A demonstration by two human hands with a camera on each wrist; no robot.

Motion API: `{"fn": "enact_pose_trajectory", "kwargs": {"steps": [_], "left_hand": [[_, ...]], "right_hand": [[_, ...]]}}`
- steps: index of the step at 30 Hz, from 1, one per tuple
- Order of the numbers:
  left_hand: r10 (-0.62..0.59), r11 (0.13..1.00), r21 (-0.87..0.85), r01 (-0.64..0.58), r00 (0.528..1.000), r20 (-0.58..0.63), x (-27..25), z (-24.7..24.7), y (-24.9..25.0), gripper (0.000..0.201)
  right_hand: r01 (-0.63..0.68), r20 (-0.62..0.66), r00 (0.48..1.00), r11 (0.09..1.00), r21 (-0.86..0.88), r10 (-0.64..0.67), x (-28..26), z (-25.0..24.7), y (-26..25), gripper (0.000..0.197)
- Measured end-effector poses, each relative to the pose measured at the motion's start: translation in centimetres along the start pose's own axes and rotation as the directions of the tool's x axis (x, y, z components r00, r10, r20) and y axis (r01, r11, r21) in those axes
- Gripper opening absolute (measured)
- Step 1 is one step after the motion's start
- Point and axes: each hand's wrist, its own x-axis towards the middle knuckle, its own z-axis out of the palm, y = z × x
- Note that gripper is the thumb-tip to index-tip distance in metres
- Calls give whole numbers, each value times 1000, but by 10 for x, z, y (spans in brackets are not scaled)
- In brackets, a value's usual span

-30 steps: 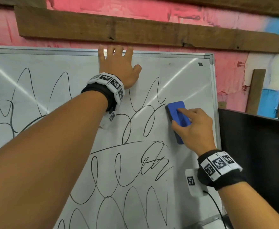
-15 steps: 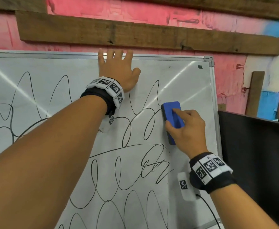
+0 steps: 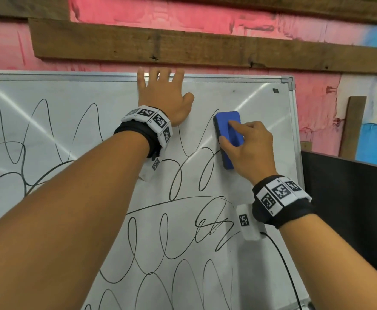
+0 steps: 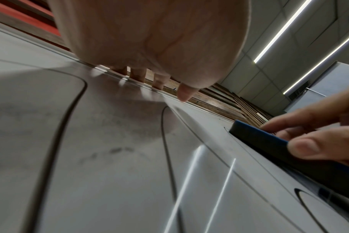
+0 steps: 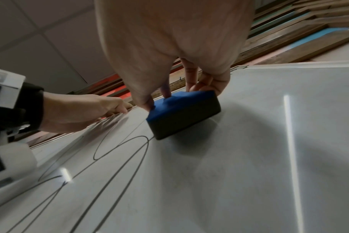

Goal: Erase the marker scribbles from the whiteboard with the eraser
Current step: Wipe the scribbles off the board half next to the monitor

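Note:
A whiteboard [image 3: 261, 113] fills most of the head view, covered with looping black marker scribbles [image 3: 176, 182]. My right hand [image 3: 247, 148] grips a blue eraser [image 3: 227, 135] with a dark felt base [image 5: 185, 124], thumb on its left side and fingers over the top, and holds it flat on the board at the upper right, on a scribble peak. My left hand [image 3: 163, 97] lies flat against the board's top edge, fingers spread and reaching over the frame. In the left wrist view the eraser [image 4: 259, 135] sits to the right of the left hand [image 4: 149, 47].
A silver frame corner [image 3: 288, 80] marks the board's upper right. A dark wooden plank [image 3: 205, 50] runs above on a pink wall. A black panel [image 3: 348, 198] stands close on the right. A black cable [image 3: 283, 265] hangs from my right wrist across the board.
My right hand has slid the eraser left and up across the board, onto the scribble peak beside my left hand. The left hand has stayed on the top edge.

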Motion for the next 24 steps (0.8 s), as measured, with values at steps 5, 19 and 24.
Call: {"fn": "enact_pose_trajectory", "kwargs": {"steps": [5,19,24], "left_hand": [[4,1000,-9,-4,1000,3,0,0,1,61],[2,1000,-11,-2,1000,-1,0,1,0,62],[-1,1000,-16,1,1000,7,0,-1,1,61]], "right_hand": [[61,1,998,997,-47,-61,29,3,-15,48],[-29,80,996,1000,1,28,-53,-3,10,51],[-32,44,999,999,7,32,-35,-5,4,50]]}}
